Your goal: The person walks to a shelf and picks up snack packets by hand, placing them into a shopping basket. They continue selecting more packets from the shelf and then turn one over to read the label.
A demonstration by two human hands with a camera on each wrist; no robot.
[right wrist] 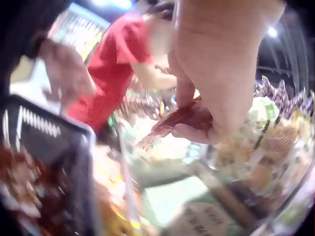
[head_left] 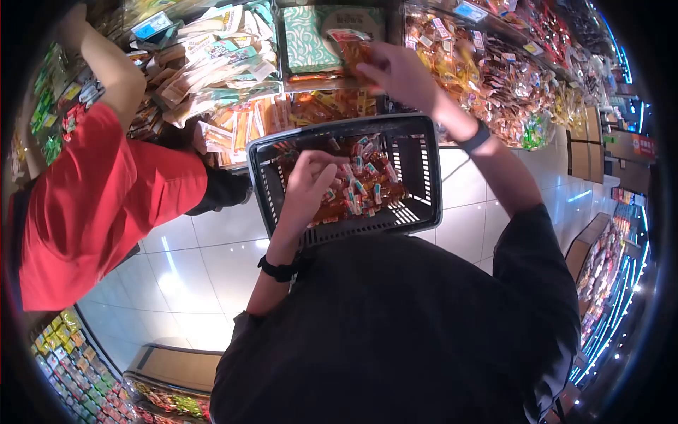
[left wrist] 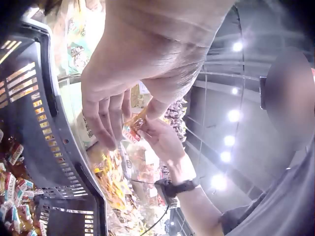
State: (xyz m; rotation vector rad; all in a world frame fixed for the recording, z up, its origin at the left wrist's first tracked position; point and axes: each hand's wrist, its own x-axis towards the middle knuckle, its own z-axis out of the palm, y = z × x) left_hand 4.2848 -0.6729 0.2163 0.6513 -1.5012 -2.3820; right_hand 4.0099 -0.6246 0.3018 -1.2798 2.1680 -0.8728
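Observation:
My right hand [head_left: 406, 74] grips a small reddish-brown snack packet [head_left: 349, 48] with a clear wrapper and a red-and-white label. It is raised over the far side of the black shopping basket [head_left: 339, 126], in front of a green-and-white patterned box [head_left: 304, 42]. In the right wrist view, thumb and fingers pinch the packet [right wrist: 184, 115]. Above the near left part of the basket hovers my left hand [head_left: 308, 185], its fingers loosely bent and holding nothing. Inside the basket lie several similar brown packets [head_left: 364, 177] with white, red and teal labels.
Display bins run along the far side, with pale packets [head_left: 219, 56] left and wrapped snacks [head_left: 452, 63] right. Orange packets [head_left: 311, 106] fill a lower bin behind the basket. A person in a red shirt [head_left: 106, 198] reaches in at left. More shelves [head_left: 78, 367] stand behind.

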